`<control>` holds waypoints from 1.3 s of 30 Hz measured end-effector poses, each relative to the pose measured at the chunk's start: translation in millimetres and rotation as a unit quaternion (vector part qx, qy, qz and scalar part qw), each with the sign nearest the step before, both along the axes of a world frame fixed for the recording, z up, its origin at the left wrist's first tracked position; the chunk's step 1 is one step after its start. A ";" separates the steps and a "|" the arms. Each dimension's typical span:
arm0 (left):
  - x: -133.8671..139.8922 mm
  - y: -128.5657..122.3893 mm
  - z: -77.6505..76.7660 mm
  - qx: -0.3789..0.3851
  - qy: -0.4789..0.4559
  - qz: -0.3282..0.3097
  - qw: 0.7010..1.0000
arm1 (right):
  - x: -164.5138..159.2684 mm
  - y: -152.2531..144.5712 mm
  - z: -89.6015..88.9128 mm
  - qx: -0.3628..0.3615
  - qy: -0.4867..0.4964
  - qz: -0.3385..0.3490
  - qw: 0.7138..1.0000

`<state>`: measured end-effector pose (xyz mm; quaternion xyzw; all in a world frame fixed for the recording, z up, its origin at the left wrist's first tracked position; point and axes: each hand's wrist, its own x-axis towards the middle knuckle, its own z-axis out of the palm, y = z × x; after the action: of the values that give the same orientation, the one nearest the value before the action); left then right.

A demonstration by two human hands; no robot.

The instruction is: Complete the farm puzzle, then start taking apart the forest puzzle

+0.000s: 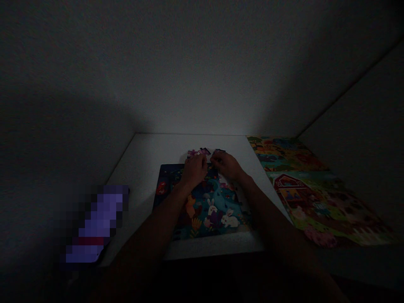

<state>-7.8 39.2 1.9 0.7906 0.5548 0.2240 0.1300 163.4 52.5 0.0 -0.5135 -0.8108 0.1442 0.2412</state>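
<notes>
A mostly joined jigsaw puzzle (189,206) lies on the white table, its dark blue-green picture showing white rabbits and other animals. Over its far edge, my left hand (196,166) has its fingers curled down beside loose pink puzzle pieces (198,152). Close to its right, my right hand (225,164) is closed in a pinch at the puzzle's upper right edge. Whatever is between the fingers of either hand is too dark and hidden to make out. Another loose puzzle piece (220,150) lies just beyond my right hand. My forearms cover parts of the puzzle's sides.
On the right of the table (139,155) lie a farm picture with a red barn (290,187) and, behind it, another colourful animal picture (280,151). A blurred-out purple phone-like object (101,219) is at the left edge. Pale walls (195,84) rise behind the table; light is dim.
</notes>
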 end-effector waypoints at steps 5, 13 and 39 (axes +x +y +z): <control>-0.9 0.8 0.9 -0.006 -0.058 -0.002 0.998 | 0.9 -1.6 -3.6 -0.027 -0.007 0.035 0.999; -5.3 6.8 -7.4 -0.013 -0.156 -0.024 0.987 | 1.2 -4.5 -4.0 -0.046 -0.008 0.063 0.997; -22.8 9.9 0.6 -0.044 -0.223 -0.112 0.967 | 7.2 -0.1 -8.0 -0.164 0.262 0.098 0.946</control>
<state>-30.6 49.1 2.5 0.7711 0.4292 0.3541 0.3097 170.6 52.3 -8.1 -0.4083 -0.7305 0.4275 0.3418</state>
